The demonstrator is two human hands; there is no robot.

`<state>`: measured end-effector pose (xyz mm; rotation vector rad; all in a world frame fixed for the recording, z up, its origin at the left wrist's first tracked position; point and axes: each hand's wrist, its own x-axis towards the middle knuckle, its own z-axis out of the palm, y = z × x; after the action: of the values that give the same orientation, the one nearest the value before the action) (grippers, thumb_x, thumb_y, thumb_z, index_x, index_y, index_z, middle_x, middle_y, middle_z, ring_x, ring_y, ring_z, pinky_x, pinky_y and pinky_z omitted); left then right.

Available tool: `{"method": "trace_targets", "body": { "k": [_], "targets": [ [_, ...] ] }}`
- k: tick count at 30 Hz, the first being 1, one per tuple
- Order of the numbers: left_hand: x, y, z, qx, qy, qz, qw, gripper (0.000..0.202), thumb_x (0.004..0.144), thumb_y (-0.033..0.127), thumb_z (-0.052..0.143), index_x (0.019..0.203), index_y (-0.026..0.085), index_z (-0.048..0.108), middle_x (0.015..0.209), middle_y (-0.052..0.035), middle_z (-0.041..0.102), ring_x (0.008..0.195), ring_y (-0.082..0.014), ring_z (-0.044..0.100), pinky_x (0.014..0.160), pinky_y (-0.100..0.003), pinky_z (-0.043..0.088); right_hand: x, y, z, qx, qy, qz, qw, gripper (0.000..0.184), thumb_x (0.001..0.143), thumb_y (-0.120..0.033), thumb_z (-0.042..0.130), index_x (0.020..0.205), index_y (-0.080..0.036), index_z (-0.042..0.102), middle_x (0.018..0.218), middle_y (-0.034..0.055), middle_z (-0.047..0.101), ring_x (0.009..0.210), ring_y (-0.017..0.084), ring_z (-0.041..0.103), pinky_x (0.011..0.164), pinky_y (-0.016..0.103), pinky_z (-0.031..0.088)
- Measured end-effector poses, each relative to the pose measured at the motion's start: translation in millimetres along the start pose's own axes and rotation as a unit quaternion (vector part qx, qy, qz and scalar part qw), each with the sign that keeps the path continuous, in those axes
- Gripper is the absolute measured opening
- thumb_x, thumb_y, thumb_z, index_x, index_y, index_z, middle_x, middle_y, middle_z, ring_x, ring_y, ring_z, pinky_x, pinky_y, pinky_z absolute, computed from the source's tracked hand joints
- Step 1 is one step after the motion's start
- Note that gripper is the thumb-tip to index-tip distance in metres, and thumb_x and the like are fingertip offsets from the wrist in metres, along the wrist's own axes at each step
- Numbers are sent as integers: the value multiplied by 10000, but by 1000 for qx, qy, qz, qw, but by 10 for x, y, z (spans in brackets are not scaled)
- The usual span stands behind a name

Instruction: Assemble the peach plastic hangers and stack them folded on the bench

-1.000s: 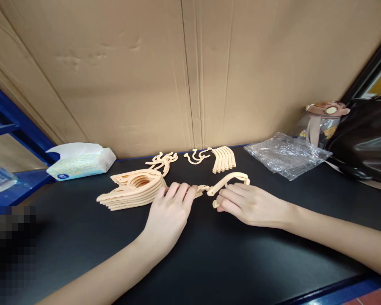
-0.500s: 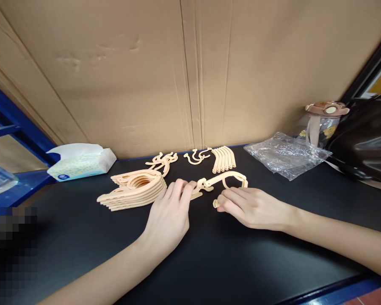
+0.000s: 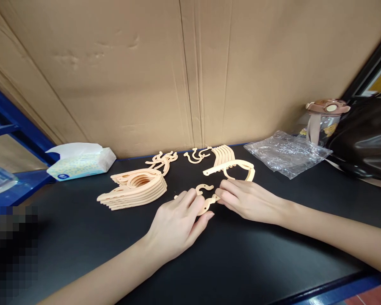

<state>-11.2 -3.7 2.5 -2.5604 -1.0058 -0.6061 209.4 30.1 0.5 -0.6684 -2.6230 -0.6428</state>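
Note:
My left hand (image 3: 178, 218) is closed around a cream plastic hanger hook (image 3: 205, 187); its flat end with a small hole shows by the thumb, and the rest is hidden under the fingers. My right hand (image 3: 249, 199) grips a cream hanger frame (image 3: 230, 166), whose long upper arm slants back and left past the fingers. The frame's lower end meets, or almost meets, the hook's flat end between both hands; whether they touch I cannot tell. Left of my hands lies a pile of similar cream hanger frames (image 3: 139, 190).
Behind lie loose hooks (image 3: 163, 160), a few more hooks (image 3: 197, 157) and a row of curved hanger arms (image 3: 222, 153). A tissue pack (image 3: 82, 163) lies left. At right are a clear plastic bag (image 3: 285, 154), a bottle (image 3: 325, 120) and a black bag (image 3: 365, 140). Cardboard (image 3: 130, 84) stands behind.
The hanger frame's upper arm has moved back and right, away from the hook. My left hand has come right and nearer, bringing the hook's flat end to the frame's lower end.

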Motion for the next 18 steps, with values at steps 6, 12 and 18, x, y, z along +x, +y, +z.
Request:
{"method": "trace_targets", "body": {
  "k": [6, 12, 18],
  "targets": [
    [3, -10, 35, -37, -71, -44, 996, 226, 966, 257, 322, 800, 190, 460, 757, -11, 547, 631, -153, 540, 505, -243, 366, -37, 2, 53, 18, -6, 20, 1000, 208, 978, -192, 346, 930, -148, 543, 810, 21, 555, 568, 109, 500, 520, 243, 383],
    [16, -15, 34, -88, -111, -86, 986, 166, 948, 219, 310, 811, 208, 403, 682, 25, 548, 570, -148, 540, 506, -240, 357, -53, 1, 81, 49, 5, 12, 999, 247, 1002, -250, 306, 967, -158, 532, 764, 5, 571, 545, 110, 499, 516, 242, 357],
    [13, -35, 34, -136, -129, -55, 981, 198, 969, 239, 244, 811, 217, 361, 651, 32, 548, 518, -149, 543, 473, -239, 343, -48, -24, 77, 65, 30, -10, 997, 233, 1009, -257, 310, 976, -174, 525, 674, -26, 557, 547, 110, 504, 542, 244, 362]
  ]
}}
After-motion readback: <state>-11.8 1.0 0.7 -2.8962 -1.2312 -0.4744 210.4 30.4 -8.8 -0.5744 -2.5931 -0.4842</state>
